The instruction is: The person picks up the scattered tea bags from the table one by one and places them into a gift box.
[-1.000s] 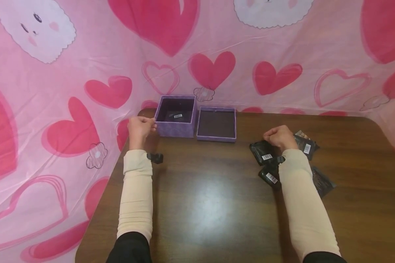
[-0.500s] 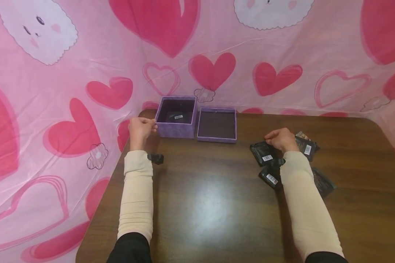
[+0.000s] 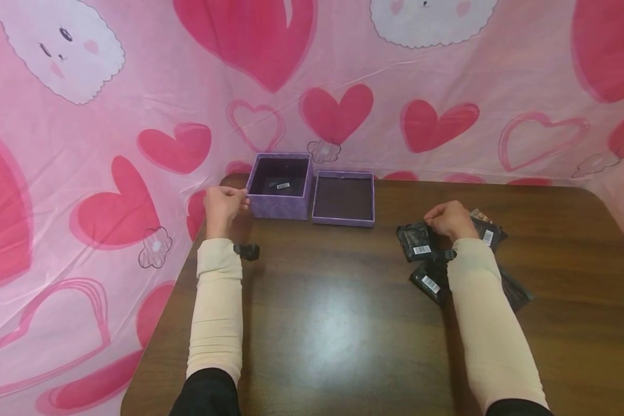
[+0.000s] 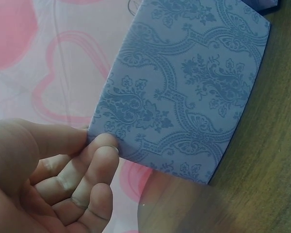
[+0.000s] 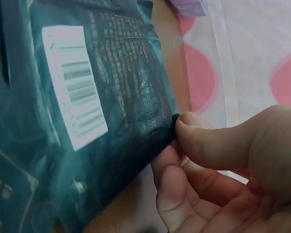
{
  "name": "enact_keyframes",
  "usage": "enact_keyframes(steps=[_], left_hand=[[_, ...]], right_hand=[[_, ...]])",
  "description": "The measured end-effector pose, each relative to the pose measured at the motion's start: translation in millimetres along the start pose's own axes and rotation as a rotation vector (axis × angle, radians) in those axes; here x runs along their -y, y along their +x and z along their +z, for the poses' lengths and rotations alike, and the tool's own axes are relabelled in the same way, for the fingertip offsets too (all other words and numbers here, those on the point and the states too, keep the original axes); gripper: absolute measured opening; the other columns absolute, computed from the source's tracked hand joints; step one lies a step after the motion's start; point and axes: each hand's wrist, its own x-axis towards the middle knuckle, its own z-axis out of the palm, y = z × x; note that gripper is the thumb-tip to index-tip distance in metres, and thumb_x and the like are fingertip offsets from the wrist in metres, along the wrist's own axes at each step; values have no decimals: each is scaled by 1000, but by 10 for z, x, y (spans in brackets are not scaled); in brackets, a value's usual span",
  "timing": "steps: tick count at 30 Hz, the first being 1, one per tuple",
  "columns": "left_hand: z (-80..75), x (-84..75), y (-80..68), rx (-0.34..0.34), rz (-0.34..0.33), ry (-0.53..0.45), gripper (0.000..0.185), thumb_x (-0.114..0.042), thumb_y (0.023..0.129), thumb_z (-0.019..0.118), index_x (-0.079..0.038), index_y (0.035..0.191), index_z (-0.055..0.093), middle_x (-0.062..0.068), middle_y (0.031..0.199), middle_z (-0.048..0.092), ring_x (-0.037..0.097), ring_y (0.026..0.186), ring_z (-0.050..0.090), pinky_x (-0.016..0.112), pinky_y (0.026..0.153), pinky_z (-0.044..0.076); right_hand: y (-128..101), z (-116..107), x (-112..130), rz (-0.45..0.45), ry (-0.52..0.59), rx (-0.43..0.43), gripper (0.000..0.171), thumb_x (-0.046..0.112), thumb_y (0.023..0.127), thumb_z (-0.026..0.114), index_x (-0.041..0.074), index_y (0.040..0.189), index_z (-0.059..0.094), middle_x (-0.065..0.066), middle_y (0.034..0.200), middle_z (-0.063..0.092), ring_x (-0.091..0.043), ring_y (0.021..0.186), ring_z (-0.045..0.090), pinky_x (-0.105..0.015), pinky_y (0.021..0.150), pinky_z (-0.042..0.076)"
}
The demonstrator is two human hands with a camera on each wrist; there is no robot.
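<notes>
pinching pkt (image 5: 121,97) corner btwn r fingers (image 5: 172,187); box (image 4: 177,92) corner btwn l fingers (image 4: 103,165)

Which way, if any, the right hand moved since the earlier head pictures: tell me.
Yes: slightly rightward; the right hand sits farther from the purple box lid.

- Purple box (image 3: 279,206) with damask-patterned walls and a dark interior: lidless, upright beside the far-left corner of the wooden surface (image 3: 364,271), its near-left rim corner pinched by the left hand (image 3: 222,209).
- Dark green packet (image 3: 413,236) with a white barcode label: label up, towards the surface's far edge, well in from the far-right corner, one corner pinched by the right hand (image 3: 451,219).
</notes>
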Motion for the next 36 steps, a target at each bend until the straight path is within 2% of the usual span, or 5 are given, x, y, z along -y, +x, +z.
enact_keyframes(steps=[9,14,25,30,36], left_hand=[[-13,-4,-11,10,0,-25,22,-13,94,72,6,105,75,10,79,73,24,74,74,30,67,60],[-27,-17,-13,9,7,-2,23,-14,94,72,6,105,75,11,80,74,22,73,74,29,66,59],[-50,-16,-7,7,9,-2,25,-16,94,73,6,105,75,11,81,74,26,77,74,35,73,61],[-48,0,-1,4,9,-11,24,-14,94,73,7,105,75,11,79,73,21,71,73,28,68,60],[-31,3,17,22,14,6,22,-13,94,72,6,104,76,11,81,74,18,69,73,35,73,61]], right_hand=[[-16,-59,25,7,86,18,21,0,96,56,-9,113,66,-19,98,65,-30,86,60,-42,79,51],[-50,-143,137,-28,130,-32,23,5,99,59,-9,115,66,-17,96,66,-28,82,60,-52,87,45],[-110,-210,528,-118,213,-115,24,4,98,63,-11,116,68,-21,104,65,-19,76,60,-21,62,55],[-92,-126,697,-140,307,-137,24,2,95,65,-13,114,68,-16,97,67,-12,68,61,-21,60,55],[-74,0,961,-114,332,-150,22,3,96,65,-9,113,69,-17,99,65,-19,73,62,-25,65,57]])
